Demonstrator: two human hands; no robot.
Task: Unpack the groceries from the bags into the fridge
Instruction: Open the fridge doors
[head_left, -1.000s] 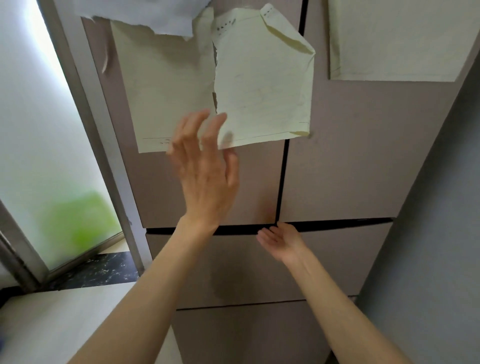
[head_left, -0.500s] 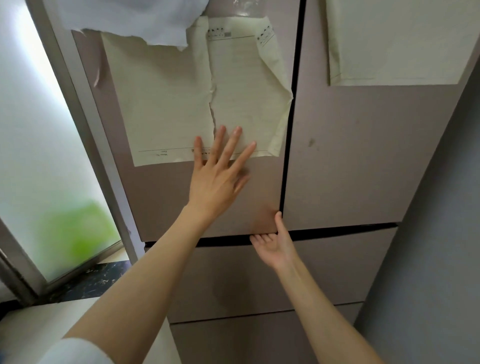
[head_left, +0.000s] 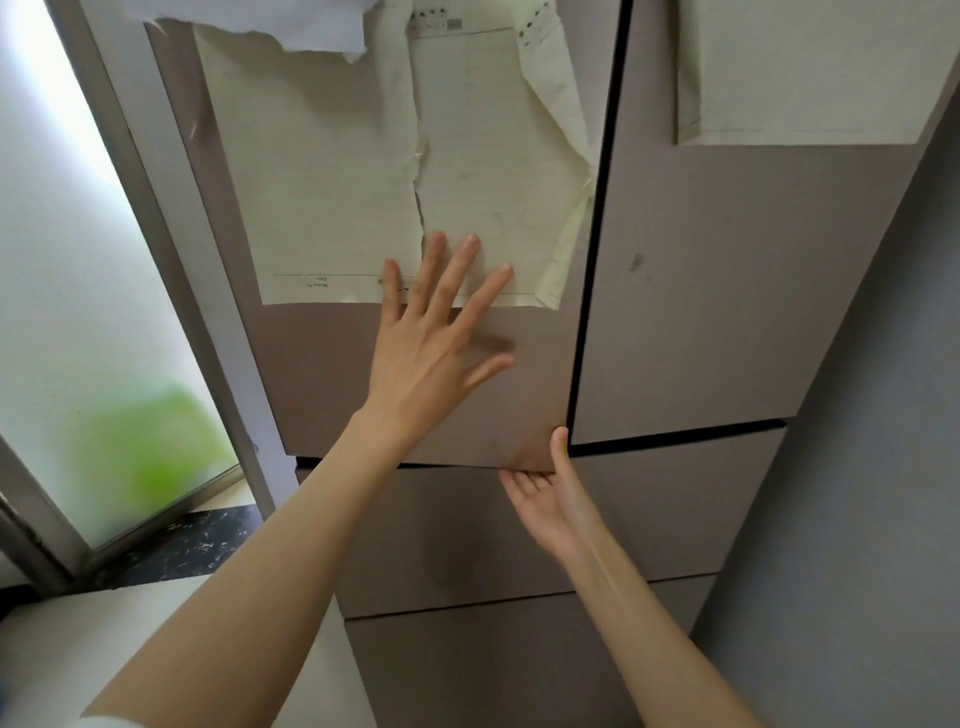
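Note:
A taupe multi-door fridge fills the view. Its upper left door (head_left: 332, 374) carries pale yellow lined paper sheets (head_left: 332, 171). My left hand (head_left: 431, 343) lies flat against that door with fingers spread, its fingertips on the lower edge of the torn sheet. My right hand (head_left: 545, 488) is palm up under the door's bottom right corner, fingers hooked beneath the edge and thumb on the door face. The upper right door (head_left: 727, 291) and the drawers (head_left: 649, 514) below are closed. No groceries or bags are in view.
A frosted glass door (head_left: 78, 291) with a metal frame stands to the left, a green blur behind it. A grey wall (head_left: 857, 519) runs close along the fridge's right side. Another sheet of paper (head_left: 805, 67) hangs on the upper right door. Pale floor lies at lower left.
My left hand pressed the loose, curled sheet flat against the door and spread its fingers. My right hand rose from the gap to grip the door's bottom corner. The view moved closer.

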